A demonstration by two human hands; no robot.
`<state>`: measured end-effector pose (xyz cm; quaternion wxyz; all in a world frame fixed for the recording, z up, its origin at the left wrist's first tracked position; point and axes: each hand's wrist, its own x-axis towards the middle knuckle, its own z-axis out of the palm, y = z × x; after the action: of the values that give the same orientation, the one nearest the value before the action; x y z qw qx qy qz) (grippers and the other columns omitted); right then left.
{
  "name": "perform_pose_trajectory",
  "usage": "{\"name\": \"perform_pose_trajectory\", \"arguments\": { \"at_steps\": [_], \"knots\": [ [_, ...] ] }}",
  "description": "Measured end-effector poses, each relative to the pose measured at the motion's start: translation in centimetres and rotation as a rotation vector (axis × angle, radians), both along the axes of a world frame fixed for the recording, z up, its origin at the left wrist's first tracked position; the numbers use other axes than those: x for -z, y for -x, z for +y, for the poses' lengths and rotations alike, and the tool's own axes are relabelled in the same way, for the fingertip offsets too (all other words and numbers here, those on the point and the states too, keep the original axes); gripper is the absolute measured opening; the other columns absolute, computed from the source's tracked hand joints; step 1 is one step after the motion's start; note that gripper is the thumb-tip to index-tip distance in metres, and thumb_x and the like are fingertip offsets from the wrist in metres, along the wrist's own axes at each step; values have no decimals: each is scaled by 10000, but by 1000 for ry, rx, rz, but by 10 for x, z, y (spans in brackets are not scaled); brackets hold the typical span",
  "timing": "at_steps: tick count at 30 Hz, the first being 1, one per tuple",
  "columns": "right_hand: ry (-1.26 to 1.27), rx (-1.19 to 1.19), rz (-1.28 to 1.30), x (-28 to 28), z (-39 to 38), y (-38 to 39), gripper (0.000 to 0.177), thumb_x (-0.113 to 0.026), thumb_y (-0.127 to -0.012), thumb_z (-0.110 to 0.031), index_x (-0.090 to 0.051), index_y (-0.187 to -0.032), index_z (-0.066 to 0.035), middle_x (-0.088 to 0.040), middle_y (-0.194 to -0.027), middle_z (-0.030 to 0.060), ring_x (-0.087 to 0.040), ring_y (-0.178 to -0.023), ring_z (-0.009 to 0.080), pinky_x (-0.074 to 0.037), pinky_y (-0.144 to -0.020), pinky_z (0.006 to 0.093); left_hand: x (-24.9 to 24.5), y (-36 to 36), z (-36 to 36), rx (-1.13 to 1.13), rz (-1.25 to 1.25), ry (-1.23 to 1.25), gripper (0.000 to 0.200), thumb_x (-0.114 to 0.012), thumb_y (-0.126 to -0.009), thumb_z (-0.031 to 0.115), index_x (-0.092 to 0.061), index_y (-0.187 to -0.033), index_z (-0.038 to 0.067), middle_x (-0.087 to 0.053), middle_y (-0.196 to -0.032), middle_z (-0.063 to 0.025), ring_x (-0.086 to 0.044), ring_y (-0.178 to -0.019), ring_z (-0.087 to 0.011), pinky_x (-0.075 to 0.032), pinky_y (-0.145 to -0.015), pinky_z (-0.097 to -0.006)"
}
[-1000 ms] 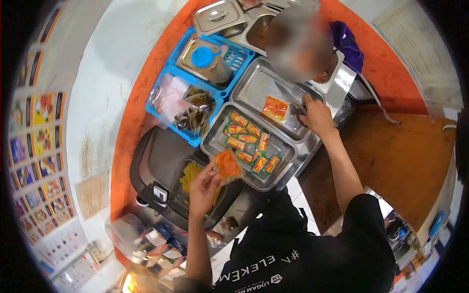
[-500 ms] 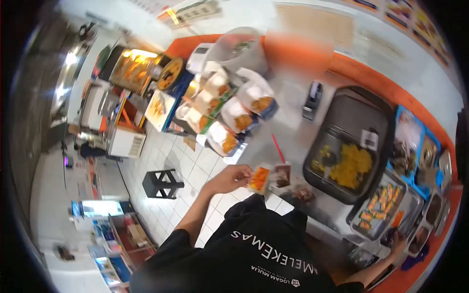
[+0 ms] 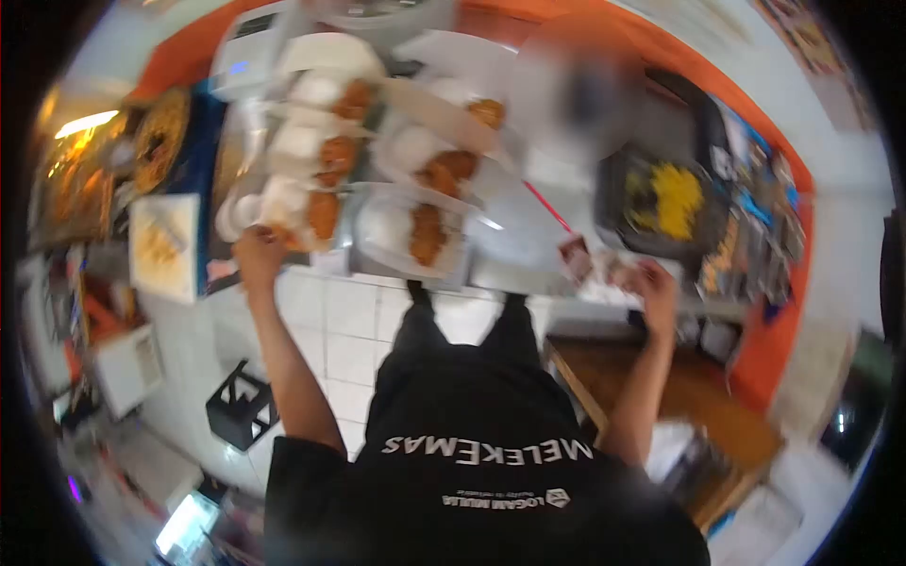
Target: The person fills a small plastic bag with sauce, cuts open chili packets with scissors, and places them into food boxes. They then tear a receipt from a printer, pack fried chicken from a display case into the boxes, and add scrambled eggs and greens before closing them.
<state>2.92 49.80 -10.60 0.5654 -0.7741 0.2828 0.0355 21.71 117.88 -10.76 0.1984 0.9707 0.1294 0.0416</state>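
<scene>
My left hand [image 3: 260, 255] reaches to the front of the left row of food boxes, its fingers closed on a small orange packet [image 3: 282, 236]; blur softens its outline. Beside it is an open box with white rice and a brown fried piece [image 3: 322, 215]. My right hand [image 3: 654, 291] is at the counter's front edge, fingers closed by a pile of small clear packets with dark contents [image 3: 613, 274]. What exactly it grips is blurred. A dark red packet [image 3: 573, 256] lies just left of that pile, near a red stick [image 3: 547, 206].
More open boxes [image 3: 427, 236] of rice and fried pieces stand in rows on the counter. A dark tray with yellow food [image 3: 675, 201] is at the right. At the left is a white board with pale pieces [image 3: 162, 247]. A black stool [image 3: 242, 406] stands on the tiled floor.
The view has turned and moved toward the boxes. My left hand has carried the orange packet left to them. My right hand has left the trays at the right for the clear packets.
</scene>
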Motion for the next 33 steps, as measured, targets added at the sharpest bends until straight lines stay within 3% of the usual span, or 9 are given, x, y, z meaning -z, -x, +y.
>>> {"name": "perform_pose_trajectory", "arguments": {
  "at_steps": [3,8,11,12,20,22,28,31,33],
  "knots": [
    [177,17,67,-1,49,-1,163,-695,-970,-129,-712,-1086,-16,-707,-831,35,-676,-739,101,-529,-622,275,39,-26,3,24,76,52,309,-762,-842,247,-750,-908,-55,-749,-845,-234,-753,-807,-367,-577,-737,-420],
    [601,-48,116,42,46,10,250,-735,-854,-80,-712,-1090,2,-746,-949,164,-734,-821,306,-565,-727,365,38,-19,-16,97,103,13,328,-734,-906,282,-749,-930,-44,-746,-836,-225,-740,-797,-376,-561,-730,-433],
    [745,-208,-76,50,52,-3,274,-723,-830,-47,-713,-1100,1,-755,-1003,138,-729,-942,304,-560,-807,381,18,7,-27,107,22,134,302,-719,-940,272,-740,-948,-29,-740,-806,-206,-733,-755,-351,-554,-713,-421],
    [521,-167,-103,55,55,-12,298,-717,-819,-30,-716,-1117,-10,-757,-1026,135,-711,-976,291,-547,-837,392,17,15,-26,137,61,182,281,-719,-941,256,-736,-953,-24,-735,-792,-197,-729,-740,-336,-550,-702,-416],
    [233,-106,-10,75,33,-27,188,-743,-883,-60,-727,-1060,2,-732,-909,60,-656,-817,155,-517,-743,292,43,104,-27,281,503,313,237,-742,-936,215,-703,-1044,8,-713,-724,-144,-714,-651,-257,-541,-639,-372],
    [-27,20,-103,83,24,-24,131,-727,-917,-80,-729,-1033,-19,-715,-858,9,-621,-741,101,-495,-662,245,63,134,-31,307,671,469,296,-723,-966,242,-691,-1134,0,-748,-782,-143,-750,-693,-219,-562,-643,-350],
    [-45,43,2,52,22,-31,103,-741,-953,-98,-729,-965,3,-701,-853,5,-597,-777,78,-475,-692,250,163,225,-24,407,1089,655,420,-602,-1008,278,-654,-1356,47,-762,-1078,-198,-750,-930,-269,-560,-866,-383],
    [-180,72,-5,32,17,-29,115,-746,-961,-122,-736,-962,-8,-692,-832,-10,-572,-762,64,-459,-680,239,169,224,-34,388,1217,556,395,-601,-973,210,-686,-1319,39,-755,-1128,-217,-742,-951,-263,-556,-875,-379],
    [-194,37,-83,38,14,-24,129,-746,-961,-131,-740,-985,-4,-703,-834,6,-571,-763,75,-466,-686,248,103,177,-84,475,1326,380,375,-595,-952,179,-713,-1275,32,-753,-1147,-219,-736,-971,-250,-553,-876,-378]
  ]
}}
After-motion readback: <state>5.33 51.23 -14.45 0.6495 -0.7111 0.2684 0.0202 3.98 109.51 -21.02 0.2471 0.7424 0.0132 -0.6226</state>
